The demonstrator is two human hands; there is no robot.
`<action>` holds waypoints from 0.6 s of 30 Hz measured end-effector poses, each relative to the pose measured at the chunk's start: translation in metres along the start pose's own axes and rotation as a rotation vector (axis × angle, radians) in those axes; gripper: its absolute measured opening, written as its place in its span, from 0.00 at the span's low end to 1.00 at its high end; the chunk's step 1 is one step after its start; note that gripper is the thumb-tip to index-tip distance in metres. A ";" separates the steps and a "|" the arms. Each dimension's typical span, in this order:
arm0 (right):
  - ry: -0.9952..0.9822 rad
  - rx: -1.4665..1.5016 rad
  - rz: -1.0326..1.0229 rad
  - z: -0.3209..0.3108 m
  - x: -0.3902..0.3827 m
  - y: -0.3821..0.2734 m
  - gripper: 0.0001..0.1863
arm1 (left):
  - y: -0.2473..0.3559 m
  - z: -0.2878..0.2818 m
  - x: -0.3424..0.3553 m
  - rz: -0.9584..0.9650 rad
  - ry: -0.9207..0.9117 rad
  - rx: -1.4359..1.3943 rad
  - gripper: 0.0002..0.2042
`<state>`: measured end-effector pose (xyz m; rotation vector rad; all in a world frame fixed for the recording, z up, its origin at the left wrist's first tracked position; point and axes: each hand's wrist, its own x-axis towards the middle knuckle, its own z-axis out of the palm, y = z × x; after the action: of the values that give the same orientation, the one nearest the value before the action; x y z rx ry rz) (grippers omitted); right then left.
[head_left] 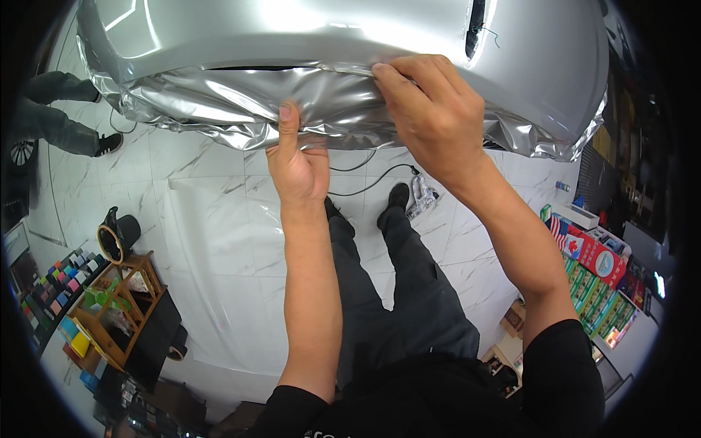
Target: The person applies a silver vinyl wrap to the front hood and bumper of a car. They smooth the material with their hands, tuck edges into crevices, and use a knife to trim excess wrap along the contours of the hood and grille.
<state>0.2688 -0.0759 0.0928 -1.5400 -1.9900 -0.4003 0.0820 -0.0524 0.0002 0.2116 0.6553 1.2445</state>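
Observation:
A silver car body panel (pixel 292 40) spans the top of the view. Crumpled, shiny silver wrap film (pixel 219 102) hangs along its lower edge, with a dark narrow gap where film and panel part on the left. My left hand (pixel 298 164) grips the hanging film, thumb on top and fingers tucked beneath it. To its right, my right hand (pixel 438 109) is closed at the panel's edge, thumb and fingertips pinched together by the film's upper border. Whatever lies between those fingertips is hidden.
White marble-look tiles (pixel 219 219) cover the floor, with a dark cable (pixel 372 186) near my feet. A wooden organiser (pixel 120 306) and colour samples stand at left. Stacked boxes (pixel 595 263) line the right. Another person's legs (pixel 62 120) show at far left.

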 end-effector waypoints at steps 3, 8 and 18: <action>0.010 -0.009 0.005 -0.003 -0.005 0.003 0.14 | -0.004 -0.011 0.003 0.003 0.008 0.012 0.14; 0.007 -0.014 0.007 -0.010 -0.011 0.008 0.13 | -0.001 -0.012 0.003 -0.033 -0.016 -0.026 0.13; 0.017 -0.039 -0.005 -0.023 -0.022 0.022 0.14 | -0.004 -0.028 0.009 -0.032 -0.013 0.044 0.15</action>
<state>0.2993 -0.1000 0.0950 -1.5508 -1.9842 -0.4547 0.0712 -0.0513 -0.0273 0.2449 0.6732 1.1974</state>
